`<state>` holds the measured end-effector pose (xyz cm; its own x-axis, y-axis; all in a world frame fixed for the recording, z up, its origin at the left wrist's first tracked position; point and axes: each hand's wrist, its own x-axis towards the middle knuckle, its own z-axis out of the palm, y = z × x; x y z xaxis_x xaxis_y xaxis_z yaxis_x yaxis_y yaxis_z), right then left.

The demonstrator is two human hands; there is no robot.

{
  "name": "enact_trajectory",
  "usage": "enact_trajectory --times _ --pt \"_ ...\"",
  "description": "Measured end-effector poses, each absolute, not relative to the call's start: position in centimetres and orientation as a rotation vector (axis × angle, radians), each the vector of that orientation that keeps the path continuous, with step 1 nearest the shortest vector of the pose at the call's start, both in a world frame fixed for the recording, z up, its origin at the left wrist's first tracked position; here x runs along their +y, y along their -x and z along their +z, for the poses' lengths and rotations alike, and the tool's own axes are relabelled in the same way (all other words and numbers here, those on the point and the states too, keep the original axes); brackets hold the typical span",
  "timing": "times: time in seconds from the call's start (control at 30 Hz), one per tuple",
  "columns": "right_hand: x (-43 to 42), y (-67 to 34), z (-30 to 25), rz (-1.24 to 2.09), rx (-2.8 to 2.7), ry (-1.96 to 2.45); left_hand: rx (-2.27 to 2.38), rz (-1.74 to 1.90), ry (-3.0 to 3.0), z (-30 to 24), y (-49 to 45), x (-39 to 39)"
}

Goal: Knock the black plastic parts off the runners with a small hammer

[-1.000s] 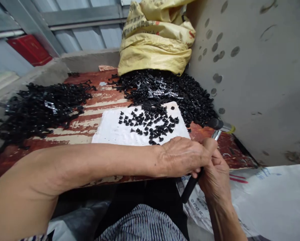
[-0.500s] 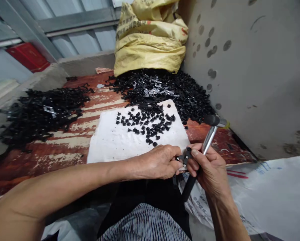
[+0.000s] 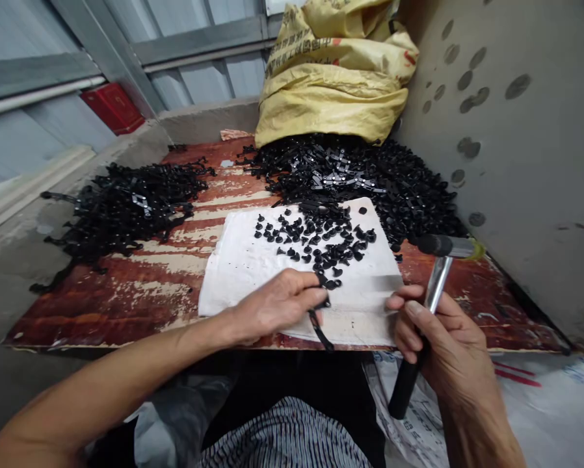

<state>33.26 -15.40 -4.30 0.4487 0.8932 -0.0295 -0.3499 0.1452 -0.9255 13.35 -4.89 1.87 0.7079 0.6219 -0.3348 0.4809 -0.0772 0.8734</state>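
My left hand (image 3: 277, 300) is closed on a black jointed strip (image 3: 322, 333), pinched between thumb and fingers over the near part of the white cloth (image 3: 246, 279). One end of the strip dangles below the fingers; part of it is hidden by them. Just beyond the fingertips lie several small black round-headed pieces (image 3: 316, 237), scattered on the cloth. My right hand (image 3: 451, 341) is wrapped around the shaft of a hammer (image 3: 438, 283) near the cloth's right edge. The hammer's head points up, with a black face on the left and a yellowish one on the right.
A large heap of black jointed strips (image 3: 341, 172) spills from a yellow sack (image 3: 335, 91) at the back. Another black heap (image 3: 131, 208) sits at the left of the worn red board (image 3: 175, 286). A spotted grey panel (image 3: 530, 149) rises on the right.
My left hand has drawn away from my right hand, carrying the black strip left over the cloth. The right hand still grips the hammer. The camera view has shifted left.
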Motion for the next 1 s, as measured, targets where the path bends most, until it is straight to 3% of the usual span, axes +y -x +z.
enact_trajectory --times 1.0 --pt "-15.3 -33.5 -4.5 1.011 -0.619 1.088 1.012 0.063 -1.457 1.3 -12.4 -1.8"
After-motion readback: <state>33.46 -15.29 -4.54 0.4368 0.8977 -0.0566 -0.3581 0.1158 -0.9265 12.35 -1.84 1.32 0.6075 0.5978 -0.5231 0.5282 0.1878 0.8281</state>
